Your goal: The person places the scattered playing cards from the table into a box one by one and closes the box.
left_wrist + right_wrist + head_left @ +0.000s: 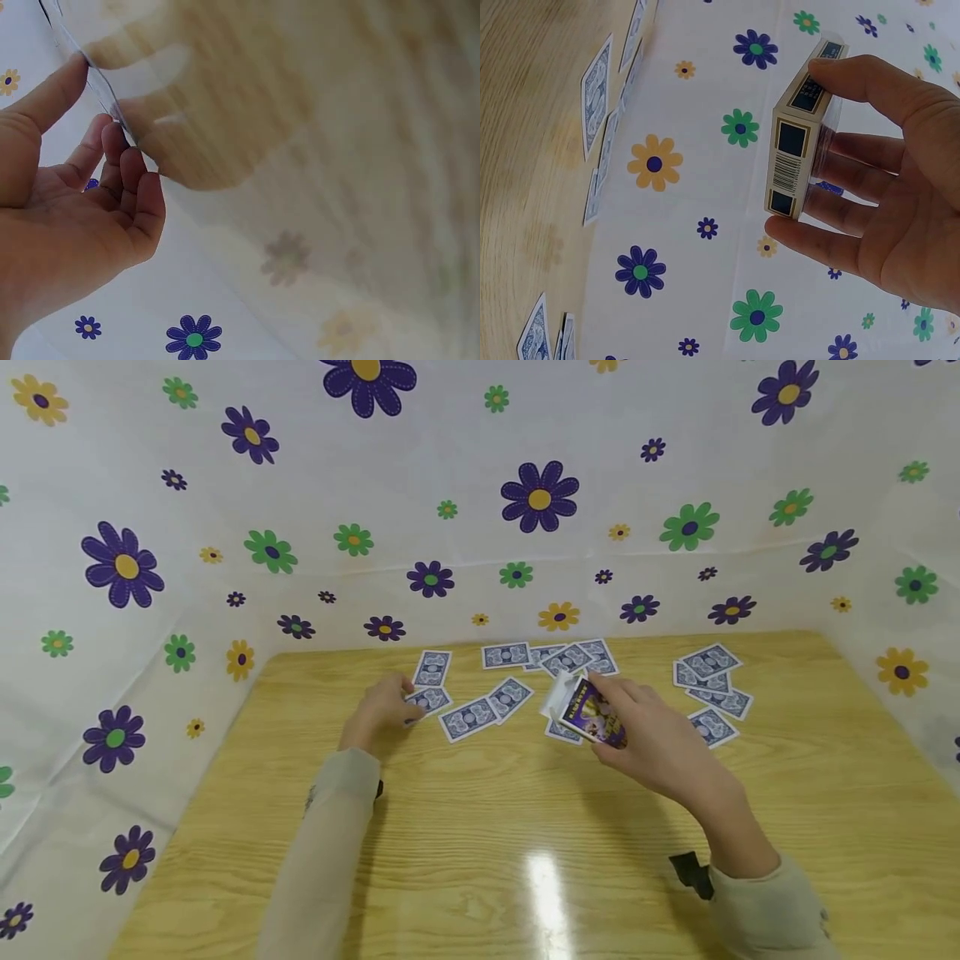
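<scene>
My left hand (382,706) is at the far left of the scattered cards, its fingertips on a blue-backed playing card (429,700) lying on the table. In the left wrist view, the thumb and curled fingers of the left hand (90,180) meet at the thin edge of the playing card (105,94). My right hand (660,743) holds a purple card box (596,714) above the table, tilted, with its white end flap open towards the cards. The right wrist view has the card box (799,142) between the thumb and fingers of the right hand (900,180), its barcode side showing.
More face-down cards (468,718) lie spread along the back of the wooden table (465,843). A group of overlapping cards (712,681) sits at the right, and another card (432,669) lies just behind the left hand. A flowered cloth (480,485) hangs behind and at both sides.
</scene>
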`<state>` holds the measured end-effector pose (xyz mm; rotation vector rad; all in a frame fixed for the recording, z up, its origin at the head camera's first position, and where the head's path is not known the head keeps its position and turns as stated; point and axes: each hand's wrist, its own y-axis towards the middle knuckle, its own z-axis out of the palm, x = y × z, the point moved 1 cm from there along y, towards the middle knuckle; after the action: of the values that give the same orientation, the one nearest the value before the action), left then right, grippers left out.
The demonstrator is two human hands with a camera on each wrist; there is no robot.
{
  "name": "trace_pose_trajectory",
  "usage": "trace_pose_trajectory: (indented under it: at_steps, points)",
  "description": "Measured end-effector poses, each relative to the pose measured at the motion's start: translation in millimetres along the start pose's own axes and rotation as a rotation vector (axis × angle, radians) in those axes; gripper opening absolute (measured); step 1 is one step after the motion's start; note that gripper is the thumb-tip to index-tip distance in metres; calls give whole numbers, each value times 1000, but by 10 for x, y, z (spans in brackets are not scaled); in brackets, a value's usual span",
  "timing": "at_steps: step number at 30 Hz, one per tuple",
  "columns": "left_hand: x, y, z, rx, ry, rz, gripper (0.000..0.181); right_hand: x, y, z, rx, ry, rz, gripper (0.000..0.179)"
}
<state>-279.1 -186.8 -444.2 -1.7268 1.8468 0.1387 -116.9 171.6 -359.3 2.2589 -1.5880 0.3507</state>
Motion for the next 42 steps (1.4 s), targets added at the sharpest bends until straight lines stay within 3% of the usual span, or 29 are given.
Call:
trace_pose_trajectory:
  at_steps: [6,14,23,33,42]
  points:
    - [29,-22,9,16,-18,18,57,-8,-21,-8,-4,6,-13,81]
    - [79,-60,-21,26,-36,-33,59,-5,-6,6,-16,14,-21,79]
    - [37,-112,-58,18,20,-76,60,-10,9,5,-28,19,-29,80]
    - [-1,-141,33,18,25,-138,72,-57,-11,-9,-12,-5,-26,82]
    - [-38,-257,-63,-12,-70,-45,54,-55,-2,-9,-17,-2,-41,83]
